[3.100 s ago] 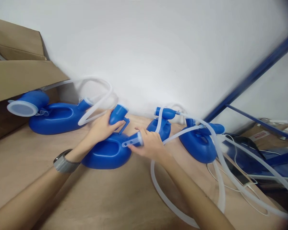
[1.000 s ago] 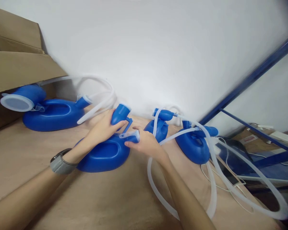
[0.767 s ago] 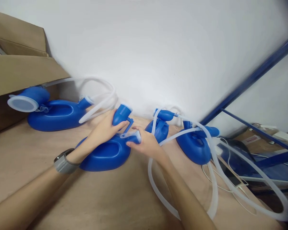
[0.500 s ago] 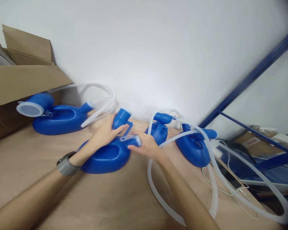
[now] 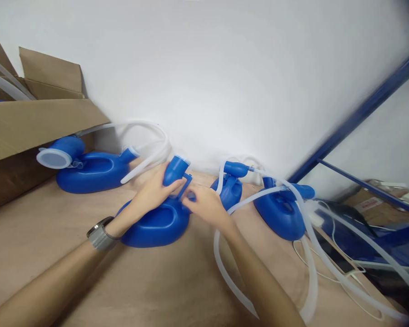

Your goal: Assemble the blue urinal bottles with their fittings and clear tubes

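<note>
A blue plastic urinal bottle (image 5: 157,234) with a hollow handle lies in front of me on the table. My left hand (image 5: 158,188), with a grey watch (image 5: 102,234) on its wrist, is wrapped round a blue cup-shaped urinal head (image 5: 175,170) that tilts up and has a whitish rim. A thin blue bracket (image 5: 187,184) juts out beside the head. My right hand (image 5: 206,202) is at the right end of the bottle, with thumb and curled fingers drawn together by its neck. The hand hides the neck and whatever the fingers pinch.
Another blue urinal bottle (image 5: 92,177) stands at left by an open cardboard box (image 5: 47,122). At right are two more, a smaller-looking one (image 5: 233,190) and a nearer one (image 5: 279,215). Clear hoses (image 5: 233,286) loop over the table (image 5: 177,290). A phone (image 5: 337,254) with white cables lies near a blue rack (image 5: 357,109).
My right fingers have moved from the clear cap and strap at the neck into a tight pinch nearer the bracket. The clear strap no longer shows. The view has shifted slightly left.
</note>
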A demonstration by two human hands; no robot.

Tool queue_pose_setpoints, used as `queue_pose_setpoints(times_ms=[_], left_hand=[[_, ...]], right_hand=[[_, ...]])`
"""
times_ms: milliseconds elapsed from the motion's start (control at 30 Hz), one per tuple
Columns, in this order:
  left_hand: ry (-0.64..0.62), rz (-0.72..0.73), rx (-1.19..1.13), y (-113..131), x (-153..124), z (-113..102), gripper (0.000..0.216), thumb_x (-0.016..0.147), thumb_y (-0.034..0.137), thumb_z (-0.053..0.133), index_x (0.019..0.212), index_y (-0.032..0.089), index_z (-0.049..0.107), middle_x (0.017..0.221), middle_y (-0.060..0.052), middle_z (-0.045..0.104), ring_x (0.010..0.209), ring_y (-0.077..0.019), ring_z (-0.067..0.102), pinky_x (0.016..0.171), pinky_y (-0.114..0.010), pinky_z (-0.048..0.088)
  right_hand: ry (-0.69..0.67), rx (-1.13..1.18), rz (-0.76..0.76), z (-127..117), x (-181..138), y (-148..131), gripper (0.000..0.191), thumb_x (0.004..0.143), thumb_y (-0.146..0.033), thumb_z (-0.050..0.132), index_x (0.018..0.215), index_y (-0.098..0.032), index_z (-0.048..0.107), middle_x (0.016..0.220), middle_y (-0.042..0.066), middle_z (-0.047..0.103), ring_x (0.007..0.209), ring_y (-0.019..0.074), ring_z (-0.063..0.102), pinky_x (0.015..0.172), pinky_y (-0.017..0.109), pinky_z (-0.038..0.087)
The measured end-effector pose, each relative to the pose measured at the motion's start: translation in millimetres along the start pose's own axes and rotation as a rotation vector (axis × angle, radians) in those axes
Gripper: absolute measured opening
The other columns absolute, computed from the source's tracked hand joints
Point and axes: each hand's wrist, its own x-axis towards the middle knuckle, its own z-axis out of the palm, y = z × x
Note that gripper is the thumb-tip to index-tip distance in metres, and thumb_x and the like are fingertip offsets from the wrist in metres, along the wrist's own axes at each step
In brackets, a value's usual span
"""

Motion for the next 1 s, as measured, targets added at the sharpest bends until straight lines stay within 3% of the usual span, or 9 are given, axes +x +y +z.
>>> queue_pose_setpoints(times_ms=[233,467,633,800,1000], left_hand=[[0.008,0.009,0.003,0,-2,2,0.083,0.092,0.063,0.064,0.158,0.018,0.043,0.156,-0.018,0.058,0.145,-0.0358,0.055,0.121,-0.051,0.041],[-0.004,0.006,-0.010,3,-2,-1,0.079,0.091,0.062,0.064,0.155,0.019,0.046,0.153,-0.017,0.061,0.142,-0.0361,0.057,0.120,-0.051,0.042],[-0.007,-0.005,0.008,3,-2,-2,0.079,0.091,0.063,0.064,0.155,0.020,0.046,0.148,-0.015,0.065,0.136,-0.0362,0.062,0.117,-0.051,0.045],[0.012,0.004,0.004,3,-3,-2,0.081,0.091,0.062,0.064,0.156,0.018,0.045,0.148,-0.016,0.064,0.136,-0.0359,0.061,0.118,-0.049,0.044],[0.017,0.001,0.022,4,-4,-3,0.080,0.092,0.062,0.064,0.156,0.019,0.046,0.149,-0.016,0.064,0.137,-0.0356,0.061,0.118,-0.049,0.044]], right_hand=[[-0.068,0.001,-0.128,-1,-4,15,0.018,0.099,-0.024,0.066,0.116,-0.028,0.072,0.119,0.002,0.072,0.108,0.0205,0.068,0.093,0.034,0.046],[0.110,-0.013,-0.309,16,-8,29,0.010,0.101,-0.023,0.066,0.099,-0.025,0.076,0.117,0.002,0.074,0.106,0.0192,0.070,0.092,0.031,0.049],[0.122,-0.125,-0.376,18,-6,32,0.014,0.102,-0.024,0.063,0.099,-0.024,0.077,0.124,0.006,0.075,0.111,0.0224,0.070,0.093,0.034,0.052],[0.107,-0.175,-0.421,16,-6,33,0.014,0.101,-0.023,0.062,0.097,-0.020,0.075,0.110,0.008,0.078,0.106,0.0240,0.071,0.095,0.036,0.053],[0.090,-0.291,-0.345,18,-2,31,0.013,0.098,-0.027,0.064,0.092,-0.021,0.074,0.096,0.006,0.077,0.096,0.0242,0.068,0.082,0.034,0.051]])
